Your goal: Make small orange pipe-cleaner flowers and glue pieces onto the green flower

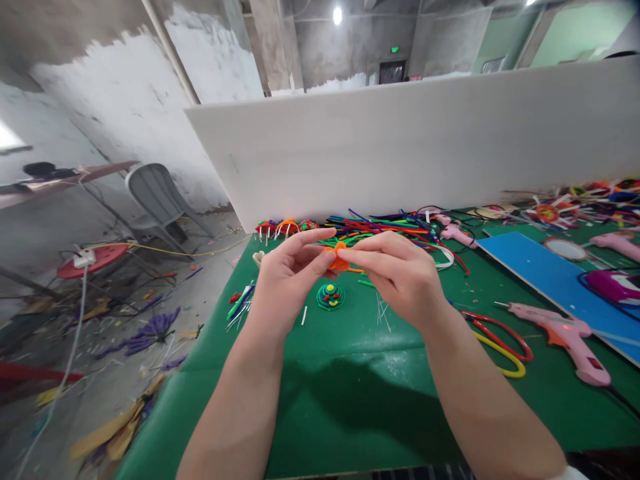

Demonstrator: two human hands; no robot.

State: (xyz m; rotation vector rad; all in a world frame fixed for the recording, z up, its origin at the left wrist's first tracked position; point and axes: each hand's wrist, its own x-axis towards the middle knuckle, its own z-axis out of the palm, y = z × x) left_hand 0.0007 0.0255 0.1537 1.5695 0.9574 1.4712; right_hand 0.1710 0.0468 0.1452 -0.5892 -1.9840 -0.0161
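Both my hands are raised over the green table (350, 400) and pinch one small orange coiled strip (340, 257) between them. My left hand (287, 280) grips it from the left with thumb and forefinger. My right hand (400, 273) holds its right side with closed fingertips. Below the hands, a round green coiled disc (331, 296) with red, yellow and blue bits lies flat on the table. Behind the hands lies a heap of coloured strips (385, 227).
Red-and-yellow scissors (500, 340) and a pink glue gun (565, 337) lie to the right, beside a blue board (550, 280). More glue guns and coloured pieces sit farther right. A white partition (425, 140) backs the table. A grey chair (157, 200) and floor litter are on the left.
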